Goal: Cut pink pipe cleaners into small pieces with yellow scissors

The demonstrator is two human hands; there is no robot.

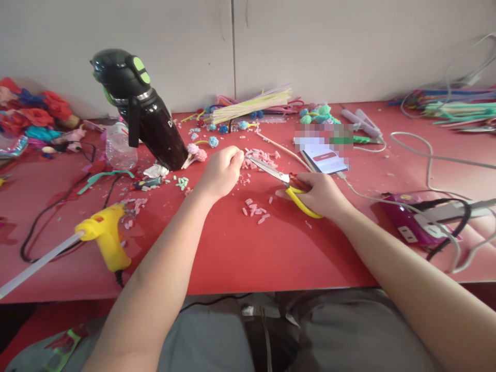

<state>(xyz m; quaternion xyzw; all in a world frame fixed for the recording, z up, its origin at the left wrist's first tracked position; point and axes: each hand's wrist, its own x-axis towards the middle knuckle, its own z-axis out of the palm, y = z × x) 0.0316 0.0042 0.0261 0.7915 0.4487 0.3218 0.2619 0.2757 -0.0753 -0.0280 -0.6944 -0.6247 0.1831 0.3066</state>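
My right hand [323,196] grips a pair of scissors [284,176] with yellow and orange-red handles. Their blades point left toward my left hand [222,173], which is closed in a pinch; what its fingers hold, if anything, is too hidden to make out. Just beyond the blades lies a heap of short pink fuzzy pieces [264,157]. A smaller group of pink cut pieces [256,209] is scattered on the red tabletop [232,253], nearer to me. Some short mint-green pieces [182,183] rest left of my left hand.
A black bottle [155,124] leans at the left behind a yellow glue gun [106,235] with its cord. Pipe cleaners [251,106] lie along the wall. A phone [325,155], white cables [430,155] and a purple box [411,219] occupy the right side.
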